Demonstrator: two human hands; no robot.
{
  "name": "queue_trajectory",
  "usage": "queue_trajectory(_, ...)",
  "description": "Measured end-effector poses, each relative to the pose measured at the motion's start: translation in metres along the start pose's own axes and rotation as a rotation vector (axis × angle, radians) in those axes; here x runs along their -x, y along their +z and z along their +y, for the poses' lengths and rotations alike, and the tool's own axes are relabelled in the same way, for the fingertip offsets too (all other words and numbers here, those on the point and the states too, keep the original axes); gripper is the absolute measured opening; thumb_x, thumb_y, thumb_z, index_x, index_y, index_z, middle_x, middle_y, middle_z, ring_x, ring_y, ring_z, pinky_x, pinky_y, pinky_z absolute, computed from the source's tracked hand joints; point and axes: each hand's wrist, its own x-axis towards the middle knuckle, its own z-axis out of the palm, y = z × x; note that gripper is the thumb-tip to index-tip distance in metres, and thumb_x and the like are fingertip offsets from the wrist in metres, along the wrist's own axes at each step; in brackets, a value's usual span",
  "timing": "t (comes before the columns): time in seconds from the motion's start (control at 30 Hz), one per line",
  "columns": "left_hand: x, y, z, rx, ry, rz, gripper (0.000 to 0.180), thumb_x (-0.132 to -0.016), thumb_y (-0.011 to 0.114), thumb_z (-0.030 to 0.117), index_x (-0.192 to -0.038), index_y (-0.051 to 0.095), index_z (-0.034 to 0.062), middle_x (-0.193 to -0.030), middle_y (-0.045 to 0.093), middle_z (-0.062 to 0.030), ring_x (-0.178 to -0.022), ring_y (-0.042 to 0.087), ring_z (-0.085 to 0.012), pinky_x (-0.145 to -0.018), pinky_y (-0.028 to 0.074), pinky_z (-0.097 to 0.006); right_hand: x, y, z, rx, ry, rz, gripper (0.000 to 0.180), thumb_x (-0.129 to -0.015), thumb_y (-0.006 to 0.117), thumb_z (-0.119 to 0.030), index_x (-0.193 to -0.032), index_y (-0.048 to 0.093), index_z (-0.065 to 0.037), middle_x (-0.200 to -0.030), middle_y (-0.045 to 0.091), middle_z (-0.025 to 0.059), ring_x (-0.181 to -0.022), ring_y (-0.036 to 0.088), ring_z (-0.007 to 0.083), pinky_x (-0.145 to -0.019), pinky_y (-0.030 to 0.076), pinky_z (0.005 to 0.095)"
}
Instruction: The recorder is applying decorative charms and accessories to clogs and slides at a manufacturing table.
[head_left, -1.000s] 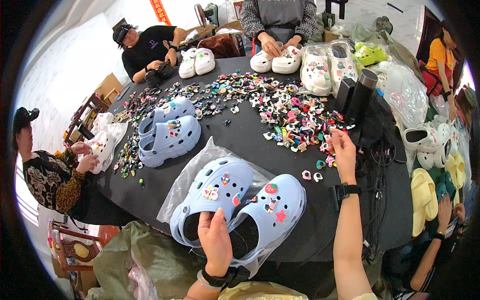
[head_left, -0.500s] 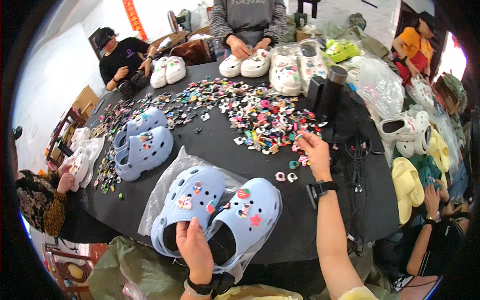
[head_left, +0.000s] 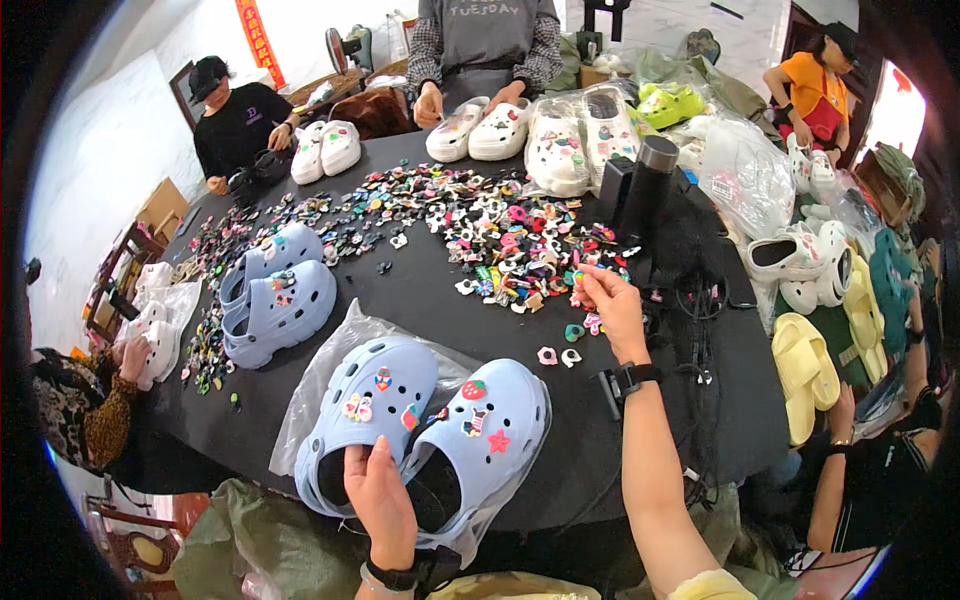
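Observation:
My left hand [head_left: 384, 495] is closed on the opening edge of a light blue clog [head_left: 372, 375], fingers inside it and thumb on top. Its mate, another light blue clog [head_left: 510, 450], lies close on the right with strawberry, star and other charms fixed on it. Both rest on a clear plastic bag [head_left: 318, 395]. At the right side of the charm pile [head_left: 510, 240], my right hand [head_left: 612, 312] has thumb and fingertips pinched together at a small colourful shoe charm [head_left: 578, 288], partly hidden by the fingers. A few loose charms [head_left: 558, 356] lie just below that hand.
Another blue clog pair [head_left: 282, 300] stands left on the black table [head_left: 400, 290]. White clogs [head_left: 480, 130] and a black bottle [head_left: 652, 185] stand at the back. Cables [head_left: 700, 320] and yellow slides [head_left: 803, 375] are on the right. Other people work around the table.
The whole view has shifted slightly. My right hand stays pinched by the pile and my left hand keeps its hold on the clog. The person across has moved one hand off the white clogs.

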Motion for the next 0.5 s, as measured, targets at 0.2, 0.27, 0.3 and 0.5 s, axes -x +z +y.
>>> queue_trajectory(0.2, -0.027, -0.022, 0.018, -0.066, -0.249, -0.110, 0.015, -0.084, 0.053, 0.008, -0.094, 0.053, -0.0028, -0.086, 0.053, -0.0028, -0.076, 0.049, -0.0078, -0.066, 0.038, -0.022, -0.002, -0.002, -0.001, -0.012, 0.040, -0.021, 0.024, -0.089, 0.048, -0.010, -0.109, 0.058, -0.002, -0.085, 0.063, 0.0044, -0.072, 0.059, 0.0087, -0.064, 0.047, 0.0206)
queue_trajectory(0.27, -0.037, -0.034, 0.025, -0.112, -0.509, -0.322, 0.015, -0.084, 0.057, 0.013, -0.075, 0.052, 0.0021, -0.064, 0.047, 0.0018, -0.055, 0.044, -0.0077, -0.051, 0.034, -0.023, -0.002, -0.001, -0.002, -0.035, 0.030, -0.047, 0.025, -0.088, 0.048, -0.011, -0.109, 0.057, -0.002, -0.088, 0.063, 0.0056, -0.074, 0.058, 0.0087, -0.067, 0.047, 0.0208)
queue_trajectory(0.3, -0.040, -0.031, 0.025, -0.165, -0.581, -0.237, 0.023, -0.084, 0.059, 0.016, -0.065, 0.049, 0.0064, -0.054, 0.042, 0.0037, -0.045, 0.040, -0.0082, -0.044, 0.031, -0.024, -0.001, 0.000, -0.003, -0.045, 0.040, -0.069, 0.025, -0.088, 0.049, -0.011, -0.110, 0.057, -0.002, -0.090, 0.064, 0.0062, -0.074, 0.059, 0.0088, -0.068, 0.047, 0.0211)
queue_trajectory(0.5, -0.035, -0.022, 0.023, -0.917, -0.139, -0.311, 0.008, -0.081, 0.056, 0.007, -0.076, 0.060, 0.0035, -0.048, 0.035, 0.0046, -0.040, 0.038, -0.0096, -0.038, 0.027, -0.026, 0.008, 0.014, -0.005, -0.210, 0.124, -0.153, 0.038, -0.083, 0.060, -0.022, -0.113, 0.053, 0.001, -0.090, 0.061, 0.0040, -0.076, 0.057, 0.0078, -0.069, 0.046, 0.0205)
